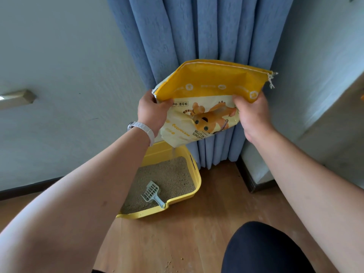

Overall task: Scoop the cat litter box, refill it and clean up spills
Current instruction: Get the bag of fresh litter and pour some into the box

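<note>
Nearest us: one dark-clad knee (pixel 266 249), bottom right. The wooden floor (pixel 197 233) gives open room between the knee and the box. We see a few loose granules (pixel 169 263) on the near boards.

One yellow litter box (pixel 198 182) sits on the floor in the corner, far end just beside the curtain. To its right the floor runs to a dark baseboard (pixel 248 178). Inside is tan litter (pixel 173 174). One pale slotted scoop (pixel 152 192) lies on it, handle end at the notch in the front rim.

Above the box, both hands hold one litter bag (pixel 206 91) upside down. The left hand (pixel 151 113) grips its left edge, thumb on the front. The right hand (pixel 254 113) grips its right edge. There is a white band (pixel 144 131) on the left wrist. A thin stream (pixel 173 150) falls from the bag's low corner into the box's far end.

On the bag, inverted, we read "CAT LITTER", "...NTONITE" and "5k", the last cut off by the thumb. It also shows one orange cartoon cat. A stitched seam is on top, with loose string at the right corner.

Behind is a blue pleated curtain (pixel 197 36), its hem near the floor, with pale walls on both sides.
</note>
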`<action>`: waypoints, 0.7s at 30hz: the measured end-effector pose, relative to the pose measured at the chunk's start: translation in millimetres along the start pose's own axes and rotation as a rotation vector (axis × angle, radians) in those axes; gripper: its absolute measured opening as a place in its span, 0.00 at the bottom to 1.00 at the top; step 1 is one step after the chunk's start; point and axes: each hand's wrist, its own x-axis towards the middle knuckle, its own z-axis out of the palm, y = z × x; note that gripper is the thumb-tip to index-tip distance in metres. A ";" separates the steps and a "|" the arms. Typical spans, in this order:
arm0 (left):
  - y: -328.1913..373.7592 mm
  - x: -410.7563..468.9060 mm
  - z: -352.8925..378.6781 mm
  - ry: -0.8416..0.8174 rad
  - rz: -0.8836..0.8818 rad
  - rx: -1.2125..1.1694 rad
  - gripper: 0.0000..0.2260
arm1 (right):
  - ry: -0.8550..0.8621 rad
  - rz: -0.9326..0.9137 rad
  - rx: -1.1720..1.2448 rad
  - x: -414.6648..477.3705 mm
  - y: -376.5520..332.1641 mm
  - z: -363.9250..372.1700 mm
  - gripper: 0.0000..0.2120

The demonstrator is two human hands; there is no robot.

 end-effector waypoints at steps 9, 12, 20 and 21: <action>-2.9 -10.2 -6.3 0.003 -0.001 -0.017 0.09 | -0.027 -0.016 -0.002 -7.4 -2.5 0.1 0.11; -5.8 -18.8 -11.9 -0.004 -0.001 -0.006 0.08 | -0.019 -0.013 0.009 -14.6 -3.2 -4.0 0.09; -16.5 -38.5 -22.4 -0.041 -0.032 -0.032 0.15 | 0.014 -0.001 -0.008 -33.4 -4.5 -11.8 0.06; -17.4 -40.2 -22.4 -0.040 -0.035 -0.034 0.16 | 0.016 0.002 -0.010 -35.0 -4.1 -12.7 0.06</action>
